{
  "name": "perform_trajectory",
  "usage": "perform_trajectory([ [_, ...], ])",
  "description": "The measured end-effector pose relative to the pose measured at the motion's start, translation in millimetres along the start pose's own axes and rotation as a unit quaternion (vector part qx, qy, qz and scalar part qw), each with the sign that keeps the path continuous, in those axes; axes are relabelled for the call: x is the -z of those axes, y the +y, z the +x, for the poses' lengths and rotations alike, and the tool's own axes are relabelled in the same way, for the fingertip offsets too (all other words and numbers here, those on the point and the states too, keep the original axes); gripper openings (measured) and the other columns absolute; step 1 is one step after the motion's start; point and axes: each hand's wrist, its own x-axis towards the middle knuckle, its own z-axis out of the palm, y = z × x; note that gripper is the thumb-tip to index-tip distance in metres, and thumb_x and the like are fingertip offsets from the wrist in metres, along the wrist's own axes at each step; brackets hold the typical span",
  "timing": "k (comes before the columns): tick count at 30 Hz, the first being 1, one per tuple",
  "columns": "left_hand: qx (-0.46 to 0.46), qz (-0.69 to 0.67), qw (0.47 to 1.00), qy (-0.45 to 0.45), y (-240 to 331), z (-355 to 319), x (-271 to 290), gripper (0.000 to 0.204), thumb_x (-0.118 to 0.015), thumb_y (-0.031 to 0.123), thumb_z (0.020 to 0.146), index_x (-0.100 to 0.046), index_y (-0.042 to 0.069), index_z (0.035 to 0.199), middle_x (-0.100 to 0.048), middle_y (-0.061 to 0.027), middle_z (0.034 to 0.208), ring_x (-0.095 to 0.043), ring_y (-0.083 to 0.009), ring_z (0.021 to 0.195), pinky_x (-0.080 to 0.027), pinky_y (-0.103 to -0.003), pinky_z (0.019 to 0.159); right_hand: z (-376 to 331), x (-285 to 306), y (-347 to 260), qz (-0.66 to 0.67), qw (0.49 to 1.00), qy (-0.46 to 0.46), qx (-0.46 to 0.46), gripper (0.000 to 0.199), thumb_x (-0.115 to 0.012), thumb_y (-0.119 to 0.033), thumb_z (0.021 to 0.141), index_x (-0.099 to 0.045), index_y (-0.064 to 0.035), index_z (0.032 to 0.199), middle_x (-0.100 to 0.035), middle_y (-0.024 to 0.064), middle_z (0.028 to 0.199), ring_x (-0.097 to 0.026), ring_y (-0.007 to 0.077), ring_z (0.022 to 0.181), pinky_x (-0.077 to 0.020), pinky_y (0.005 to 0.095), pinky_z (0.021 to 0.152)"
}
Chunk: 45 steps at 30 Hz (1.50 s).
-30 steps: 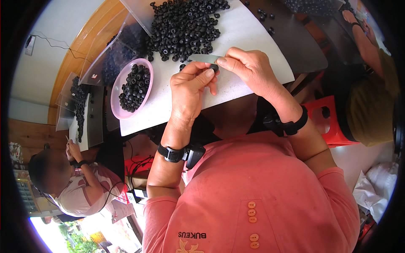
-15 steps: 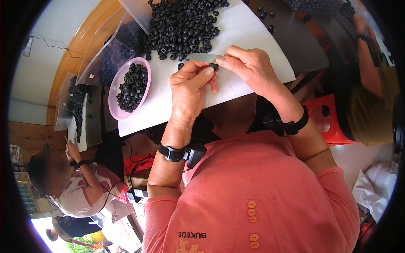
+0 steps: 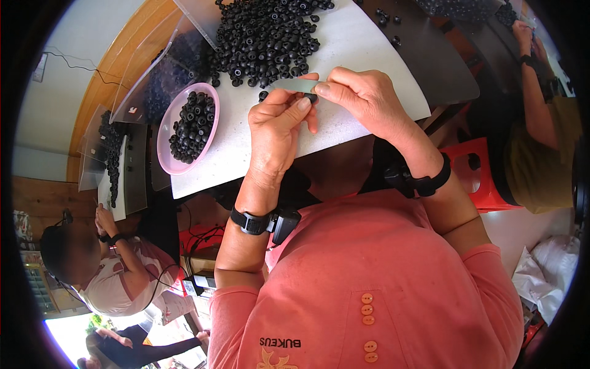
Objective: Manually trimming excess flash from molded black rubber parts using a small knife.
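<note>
My left hand [image 3: 275, 120] pinches a small black rubber-like part [image 3: 311, 97] between thumb and fingers, above the white tabletop [image 3: 375, 55]. Closed on the end of a thin grey-green knife blade [image 3: 292, 85] is my right hand [image 3: 364, 101]; the blade points left, across my left fingers and right beside the part. Whether its edge touches the part I cannot tell. Just beyond my hands spreads a big pile of similar black parts [image 3: 264, 46]. To the left, a pink oval bowl [image 3: 164, 141] holds several more of them.
Clear plastic panels [image 3: 138, 95] stand at the table's left side. A dark table [image 3: 439, 80] adjoins on the right, with a red stool [image 3: 470, 169] below. One co-worker [image 3: 126, 270] sits at the left, another [image 3: 541, 123] at the far right. A white sack [image 3: 547, 270] lies at right.
The blade has tilted and shifted slightly over my left fingers, and a left fingertip now shows behind it. My grips stay the same. At the lower left a distant person has changed position.
</note>
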Motion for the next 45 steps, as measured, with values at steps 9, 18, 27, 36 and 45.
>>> perform_trajectory([
  [9, -0.018, 0.013, 0.999, 0.026, -3, -1, -5, 0.027, -0.055, -0.004, 0.093, -0.063, -0.009, 0.119, -0.067, -0.0153, 0.106, -0.060, -0.0191, 0.075, -0.049, -0.030, 0.060, 1, 1, 0, 0.000, 1.000, -0.007, 0.011, 0.044, -0.063, -0.038, 0.094, -0.052, -0.0085, 0.064, -0.043, 0.0059, 0.047, -0.044, 0.0231, 0.042, -0.0357, 0.0359, 0.044],
  [18, -0.038, -0.064, 0.997, 0.018, -3, 3, -14, 0.022, -0.054, -0.007, 0.093, -0.064, -0.007, 0.113, -0.065, -0.0125, 0.099, -0.059, -0.0179, 0.070, -0.051, -0.029, 0.062, 0, 3, 5, 0.241, 0.967, 0.011, -0.088, 0.038, -0.065, -0.034, 0.095, -0.062, -0.0045, 0.071, -0.034, 0.0027, 0.048, -0.034, 0.0084, 0.046, -0.0292, 0.0291, 0.044],
  [27, -0.027, -0.036, 0.999, 0.005, -2, 0, -10, 0.025, -0.056, -0.004, 0.094, -0.063, -0.007, 0.118, -0.063, -0.0163, 0.121, -0.061, -0.0207, 0.077, -0.052, -0.031, 0.062, -2, 0, 2, 0.102, 0.994, 0.010, -0.048, 0.039, -0.065, -0.033, 0.094, -0.059, -0.0036, 0.068, -0.034, 0.0046, 0.047, -0.034, 0.0133, 0.044, -0.0301, 0.0321, 0.045],
  [36, -0.030, -0.030, 0.999, 0.004, -3, 0, -8, 0.025, -0.057, -0.003, 0.094, -0.063, -0.008, 0.118, -0.066, -0.0151, 0.109, -0.061, -0.0206, 0.076, -0.052, -0.032, 0.062, -2, 1, 1, 0.081, 0.996, 0.007, -0.036, 0.039, -0.066, -0.033, 0.093, -0.057, -0.0046, 0.067, -0.035, 0.0048, 0.047, -0.036, 0.0147, 0.043, -0.0313, 0.0325, 0.045],
  [45, -0.078, -0.041, 0.995, 0.035, -8, -2, -12, 0.021, -0.056, -0.005, 0.093, -0.065, -0.007, 0.111, -0.066, -0.0158, 0.109, -0.060, -0.0199, 0.072, -0.052, -0.032, 0.062, -4, -5, -2, 0.087, 0.996, 0.012, 0.001, 0.037, -0.067, -0.029, 0.093, -0.056, -0.0046, 0.067, -0.035, 0.0063, 0.048, -0.033, 0.0148, 0.044, -0.0297, 0.0323, 0.044],
])
